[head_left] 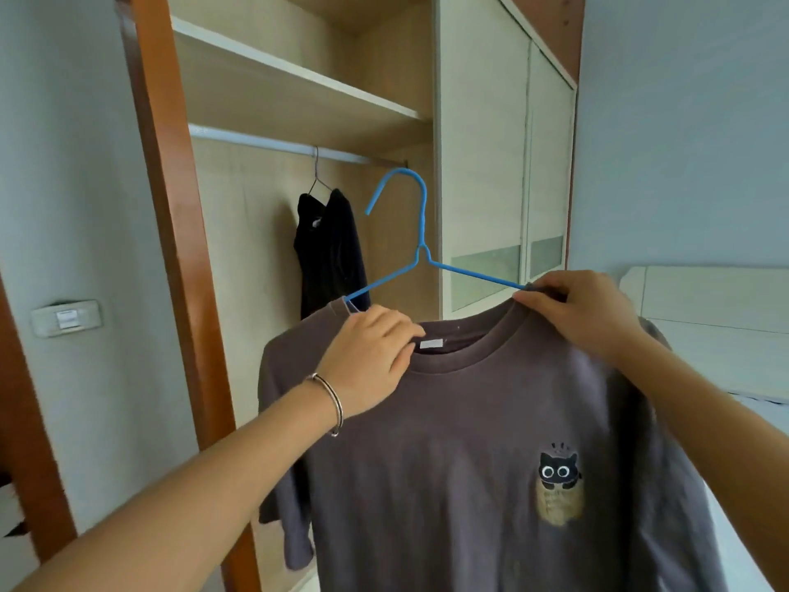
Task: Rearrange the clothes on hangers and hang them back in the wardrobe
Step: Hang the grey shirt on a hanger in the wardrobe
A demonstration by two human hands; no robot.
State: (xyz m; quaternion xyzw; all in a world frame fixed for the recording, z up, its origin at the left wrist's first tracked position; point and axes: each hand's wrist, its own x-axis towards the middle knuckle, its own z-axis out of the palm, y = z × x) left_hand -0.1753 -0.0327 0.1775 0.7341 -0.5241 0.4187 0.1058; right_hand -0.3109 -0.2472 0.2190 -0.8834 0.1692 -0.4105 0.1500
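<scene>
- I see the grey T-shirt (491,420) held up before the open wardrobe (247,258), soft cotton, cat print facing me
- Its collar sits round a thin blue hanger (422,232), hook upward and curling left, arms spread left to right
- My left hand (367,356) pinches the collar's left side; my right hand (585,309) pinches it over the hanger's right arm
- Inside the wardrobe, one black garment (331,249) hangs on the metal rail (256,141) under a pale shelf (299,87)

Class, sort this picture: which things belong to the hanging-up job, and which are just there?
Job: grey T-shirt, blue hanger, rail, black garment already hung, left hand, right hand.
Just there: wall switch, shelf, sliding door.
</scene>
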